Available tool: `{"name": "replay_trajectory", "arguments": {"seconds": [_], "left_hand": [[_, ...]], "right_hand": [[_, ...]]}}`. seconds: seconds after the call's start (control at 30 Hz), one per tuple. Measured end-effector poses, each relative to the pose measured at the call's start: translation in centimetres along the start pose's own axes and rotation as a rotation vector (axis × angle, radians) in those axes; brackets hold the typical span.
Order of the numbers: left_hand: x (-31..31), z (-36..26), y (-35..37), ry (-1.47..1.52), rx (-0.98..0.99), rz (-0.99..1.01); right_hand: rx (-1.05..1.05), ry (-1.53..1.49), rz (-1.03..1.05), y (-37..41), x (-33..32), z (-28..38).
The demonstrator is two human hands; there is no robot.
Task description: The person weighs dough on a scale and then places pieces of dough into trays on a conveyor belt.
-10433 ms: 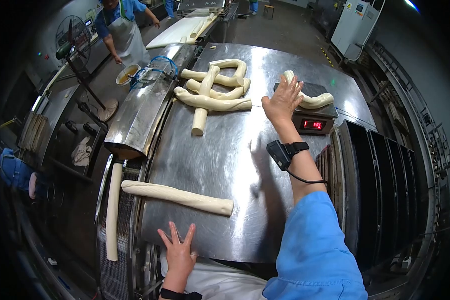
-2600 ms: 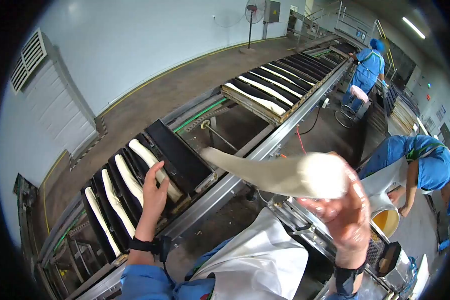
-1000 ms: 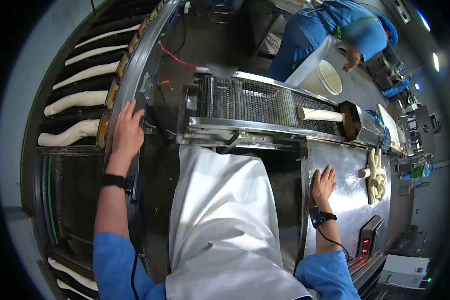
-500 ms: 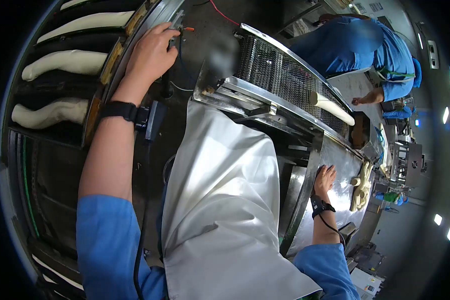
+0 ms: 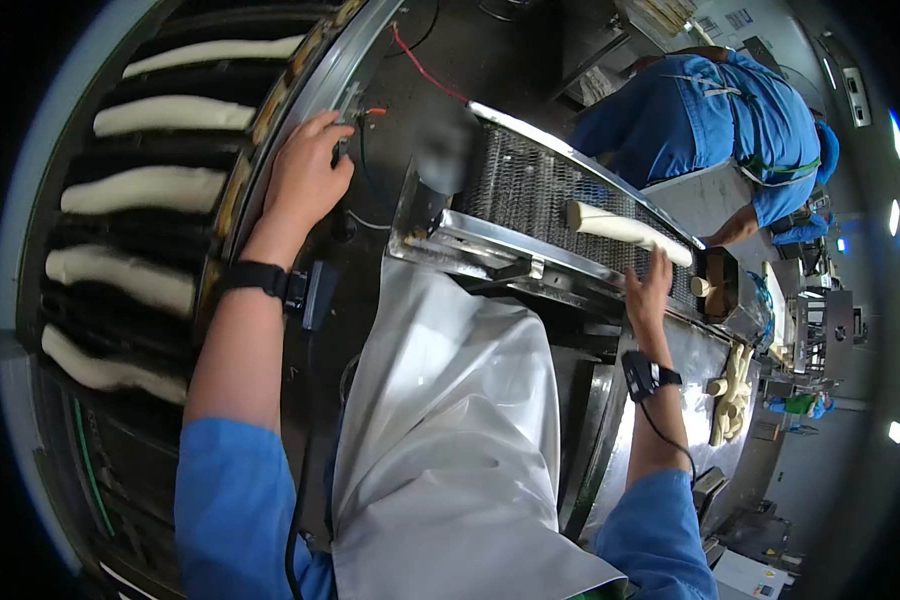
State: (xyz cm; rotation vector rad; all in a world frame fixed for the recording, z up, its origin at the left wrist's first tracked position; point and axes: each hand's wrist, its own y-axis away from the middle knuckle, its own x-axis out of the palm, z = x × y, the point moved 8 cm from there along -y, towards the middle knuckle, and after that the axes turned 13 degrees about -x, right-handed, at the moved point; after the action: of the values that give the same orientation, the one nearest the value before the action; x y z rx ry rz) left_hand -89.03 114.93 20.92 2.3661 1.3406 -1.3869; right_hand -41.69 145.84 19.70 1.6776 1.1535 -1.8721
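Observation:
My left hand [image 5: 310, 172] rests at the metal rail [image 5: 355, 75] beside the dark trays, its fingers curled by a small metal fitting; what they hold, if anything, is hidden. In the trays lie several long pale dough pieces [image 5: 145, 190]. On the wire mesh conveyor [image 5: 530, 170] lies one long dough roll [image 5: 625, 232]. My right hand [image 5: 650, 290] is at the conveyor's near edge, fingers apart and raised, with the fingertips by the roll's right end. Whether they touch the roll I cannot tell.
A co-worker in blue [image 5: 710, 120] bends over beyond the conveyor, one arm reaching toward its far end. More dough pieces [image 5: 732, 395] lie on the metal table [image 5: 660, 400] at right. A dark box [image 5: 735, 285] stands at the conveyor's end. A red hose [image 5: 425, 70] runs across the floor.
My right hand has moved from the metal table up to the conveyor. The roll lies further left along the mesh. More tray dough shows at left, and the co-worker's arm has shifted.

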Motion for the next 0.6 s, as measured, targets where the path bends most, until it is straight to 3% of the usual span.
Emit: {"name": "replay_trajectory", "arguments": {"seconds": [0.03, 0.07, 0.2, 0.3, 0.43, 0.5, 0.57, 0.6], "left_hand": [[0.2, 0.1, 0.0, 0.013, -0.001, 0.008], [0.3, 0.2, 0.0, -0.005, -0.007, 0.015], [0.2, -0.3, 0.0, -0.043, -0.029, 0.020], [0.2, -0.7, 0.1, -0.072, -0.021, 0.023], [0.1, -1.0, 0.2, -0.082, -0.043, 0.038], [0.1, -1.3, 0.1, -0.088, -0.014, 0.030], [0.4, -0.9, 0.1, -0.083, -0.018, 0.035], [0.3, -1.1, 0.0, -0.099, -0.001, 0.023]], "right_hand": [[0.038, -0.078, 0.059, -2.6, 0.3, 2.2], [-0.060, -0.096, 0.065, -4.2, 1.2, 3.9], [-0.113, 0.016, 0.321, -8.9, 3.6, 11.7], [-0.262, 0.001, 0.168, -9.6, 2.3, 17.1], [-0.255, -0.191, 0.097, -8.1, 0.3, 17.0], [0.110, -1.077, 0.079, -5.7, -0.7, 13.3], [0.571, -1.403, -0.206, -1.4, -4.1, 8.7], [0.531, -1.554, -0.458, 1.2, -4.3, 5.0]]}}
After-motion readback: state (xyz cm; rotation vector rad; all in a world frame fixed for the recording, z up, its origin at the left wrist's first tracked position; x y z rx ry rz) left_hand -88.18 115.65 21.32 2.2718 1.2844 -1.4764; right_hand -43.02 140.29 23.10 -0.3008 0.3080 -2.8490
